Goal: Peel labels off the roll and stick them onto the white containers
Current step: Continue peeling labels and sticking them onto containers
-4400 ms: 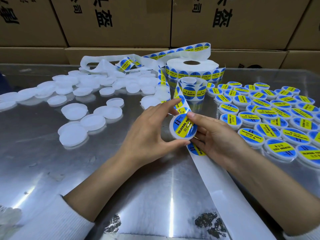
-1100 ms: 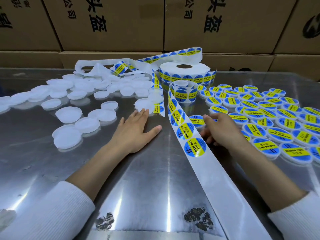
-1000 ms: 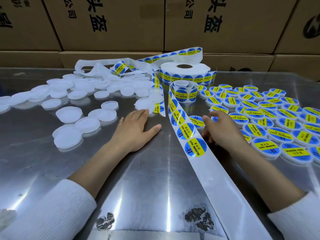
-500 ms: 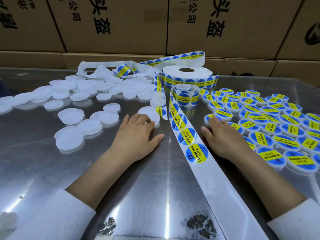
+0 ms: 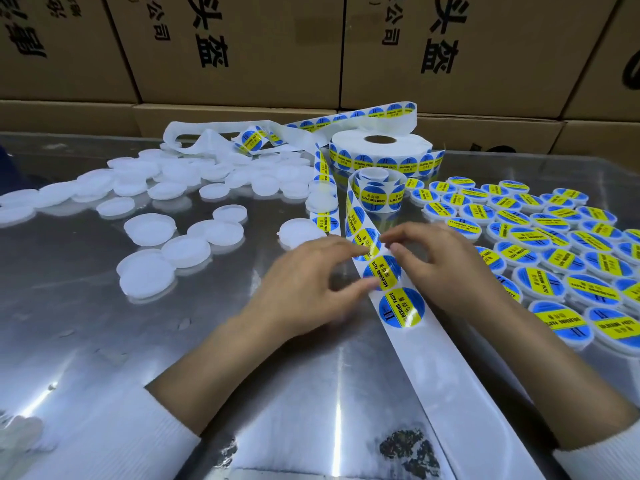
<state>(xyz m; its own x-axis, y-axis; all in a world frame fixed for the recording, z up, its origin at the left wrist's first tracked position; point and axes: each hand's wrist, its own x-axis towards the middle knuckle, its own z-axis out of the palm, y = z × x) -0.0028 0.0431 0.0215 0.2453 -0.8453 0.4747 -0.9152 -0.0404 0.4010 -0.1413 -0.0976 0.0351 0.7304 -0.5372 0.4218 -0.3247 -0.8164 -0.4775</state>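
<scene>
The label roll (image 5: 381, 152) stands at the back centre. Its white backing strip (image 5: 446, 368) runs toward me and carries round blue-and-yellow labels (image 5: 401, 307). My left hand (image 5: 308, 289) touches the strip's left edge with its thumb tip and forefinger tip, beside the second label (image 5: 382, 273). My right hand (image 5: 443, 268) hovers at the strip's right edge, fingers bent toward the same spot, holding nothing I can see. A bare white container (image 5: 298, 233) lies just beyond my left hand. Several more bare ones (image 5: 149, 228) spread to the left.
Several labelled containers (image 5: 540, 237) fill the table's right side, close to my right wrist. A small coil of labels (image 5: 377, 194) stands before the roll, with loose empty backing (image 5: 207, 140) behind left. Cardboard boxes (image 5: 242, 46) wall off the back of the metal table (image 5: 104, 341).
Both hands left the tabletop and came together at the strip. My left hand moved right, away from the bare container. My right hand moved left, off the labelled ones.
</scene>
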